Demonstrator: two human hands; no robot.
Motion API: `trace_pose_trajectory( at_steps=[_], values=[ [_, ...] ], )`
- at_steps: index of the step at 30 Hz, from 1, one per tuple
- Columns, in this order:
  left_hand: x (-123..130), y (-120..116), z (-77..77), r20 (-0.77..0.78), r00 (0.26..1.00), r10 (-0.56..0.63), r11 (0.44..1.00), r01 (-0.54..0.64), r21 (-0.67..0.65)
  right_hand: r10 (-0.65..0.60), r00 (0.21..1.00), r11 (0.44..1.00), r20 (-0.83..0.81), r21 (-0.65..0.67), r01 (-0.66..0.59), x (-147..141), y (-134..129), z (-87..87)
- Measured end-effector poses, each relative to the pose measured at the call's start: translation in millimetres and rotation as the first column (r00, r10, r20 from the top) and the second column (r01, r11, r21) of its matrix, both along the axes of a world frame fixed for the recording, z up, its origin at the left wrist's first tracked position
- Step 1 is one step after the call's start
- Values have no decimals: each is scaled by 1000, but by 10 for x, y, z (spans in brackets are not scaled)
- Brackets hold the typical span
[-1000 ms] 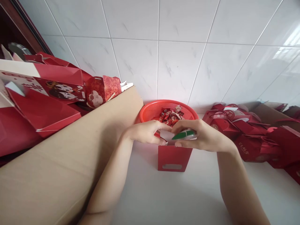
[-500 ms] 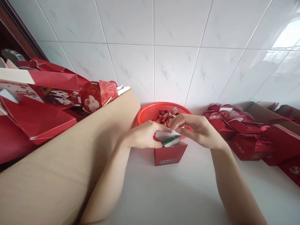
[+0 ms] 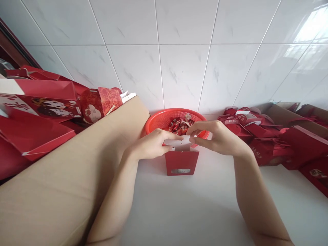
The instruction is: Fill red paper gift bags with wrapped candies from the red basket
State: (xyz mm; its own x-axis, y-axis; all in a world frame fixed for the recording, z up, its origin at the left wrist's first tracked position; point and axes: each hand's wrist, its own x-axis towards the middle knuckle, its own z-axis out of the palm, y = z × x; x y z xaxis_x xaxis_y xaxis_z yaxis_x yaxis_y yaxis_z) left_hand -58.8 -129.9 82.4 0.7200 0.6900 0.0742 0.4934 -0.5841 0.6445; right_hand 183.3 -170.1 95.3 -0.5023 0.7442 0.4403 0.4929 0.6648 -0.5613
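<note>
A red gift box [image 3: 181,162] with a small oval window stands upright on the white table, its top open and its white inner flap [image 3: 176,146] raised at the back. My left hand [image 3: 151,143] is closed on the box's upper left edge, with the index finger along the flap and the thumb at the rim. At the flap's right corner, thumb and fingers of my right hand [image 3: 215,136] are pinched together. Just behind the box sits a red plastic basket [image 3: 153,123] holding wrapped candies [image 3: 179,124].
On the left is a large cardboard carton [image 3: 84,171] filled with red gift boxes [image 3: 48,128]. More red boxes [image 3: 271,148] stand at the right, near another carton [image 3: 279,114]. A tiled wall [image 3: 183,75] closes off the back.
The green and white packet at the box's opening has dropped out of sight inside it. The box now stands straighter. My view has shifted slightly to the right.
</note>
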Motion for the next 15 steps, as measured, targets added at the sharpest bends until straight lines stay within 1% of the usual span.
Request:
trace_pose_trajectory(
  at_steps=[3,6,9,15],
  values=[
    [1,65,-31,49,999,14,999,-11,-43,-59,997,998,58,-16,60,22,69,-49],
    [-1,76,-42,70,997,23,998,-19,-55,-93,991,994,97,-46,98,56,115,-77],
    [-9,63,-34,79,996,43,997,-39,-59,-87,987,990,135,-101,101,94,136,-87],
    [-37,56,3,-54,998,41,997,-44,-65,-25,971,965,236,-247,85,133,145,-84]
  ],
)
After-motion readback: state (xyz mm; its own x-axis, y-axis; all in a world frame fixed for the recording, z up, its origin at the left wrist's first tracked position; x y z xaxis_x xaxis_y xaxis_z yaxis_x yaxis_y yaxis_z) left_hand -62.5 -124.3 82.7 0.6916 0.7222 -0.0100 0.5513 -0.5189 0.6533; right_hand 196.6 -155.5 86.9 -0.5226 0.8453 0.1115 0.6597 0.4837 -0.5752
